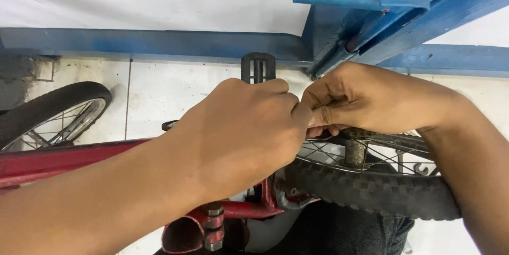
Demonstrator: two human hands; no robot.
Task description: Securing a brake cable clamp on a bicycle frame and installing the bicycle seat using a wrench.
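A blue metal frame [371, 27] runs across the top of the view and angles down from the upper right, against a pale wall and a grubby tiled floor [164, 90]. Below it lies a small red bicycle [63, 162], its main tube crossing the lower left and its open seat tube with a bolted clamp [212, 228] at the bottom centre. The rear wheel [371, 188], with a knobbly black tyre and thin spokes, fills the lower right; the front wheel [53, 114] sits at the left edge.

The left hand [238, 133] is in the middle of the frame, fingers curled shut into a fist around something just under the black pedal [258, 68], which stands upright behind the knuckles. What it grips is hidden; it looks to be the crank area. The right hand [366, 98], just right of centre, has its fingers pressed together and bent, thumb against forefinger, pinching a small part by the chain [366, 134] above the wheel hub; the part itself is too covered to name.

The bicycle seems stiff and fairly heavy, best held by its frame tubes or the tyre. The chain is likely greasy and slippery, the spokes thin and easily bent, so neither makes a good hold.
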